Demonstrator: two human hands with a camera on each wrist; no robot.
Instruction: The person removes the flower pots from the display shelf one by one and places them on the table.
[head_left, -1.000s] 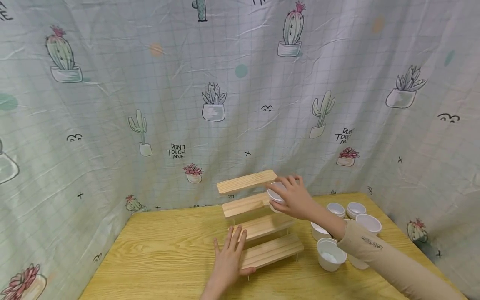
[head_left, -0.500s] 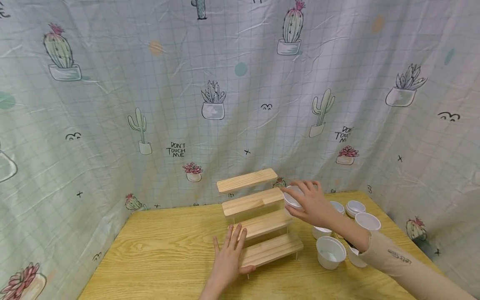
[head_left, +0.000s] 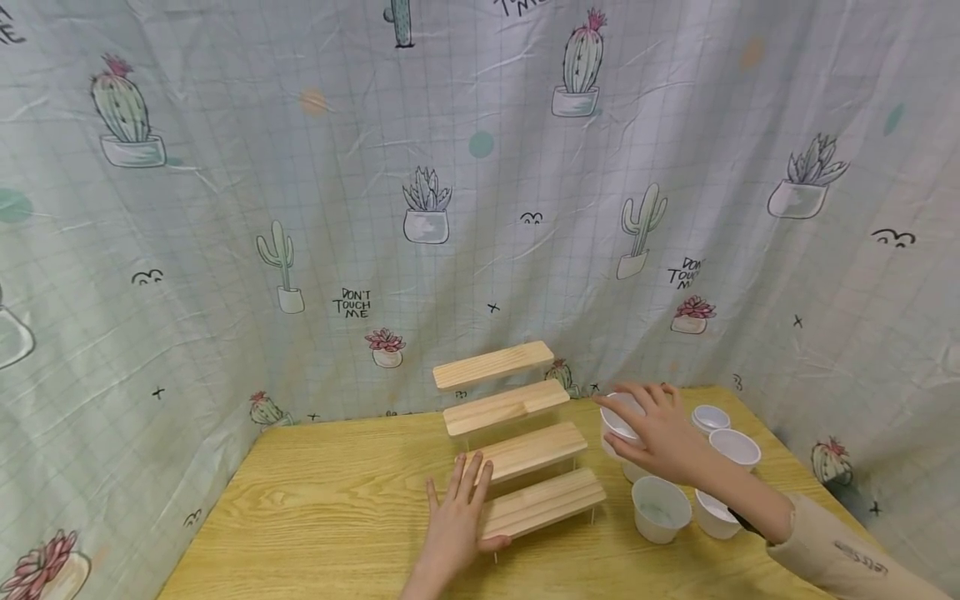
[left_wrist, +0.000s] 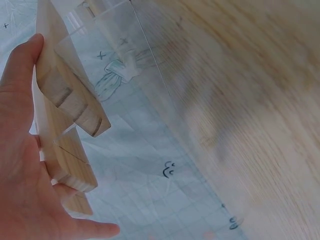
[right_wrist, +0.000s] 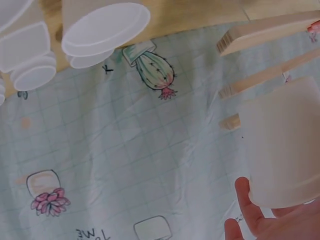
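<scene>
A stepped wooden rack (head_left: 525,454) with several pale planks and clear side supports stands on the table. My left hand (head_left: 453,517) lies along its left side, fingers extended and touching the lower planks; in the left wrist view the hand (left_wrist: 30,165) rests against the plank ends (left_wrist: 70,105). To the right of the rack, my right hand (head_left: 667,437) grips a white plastic tub (head_left: 619,417) by its upper part. The right wrist view shows this tub (right_wrist: 282,147) large, with fingers (right_wrist: 242,192) at its rim. My right hand partly hides the tubs behind it.
Several white tubs stand right of the rack: one (head_left: 661,510) in front, another (head_left: 733,448) farther right, one (head_left: 716,515) beside my forearm. A small stacked pair (head_left: 709,418) sits behind. A cactus-print curtain (head_left: 480,208) closes off the back and sides of the wooden table (head_left: 322,492).
My right hand has carried the white tub rightward and slightly down, from beside the upper planks to above the other tubs. My left hand stays at the rack.
</scene>
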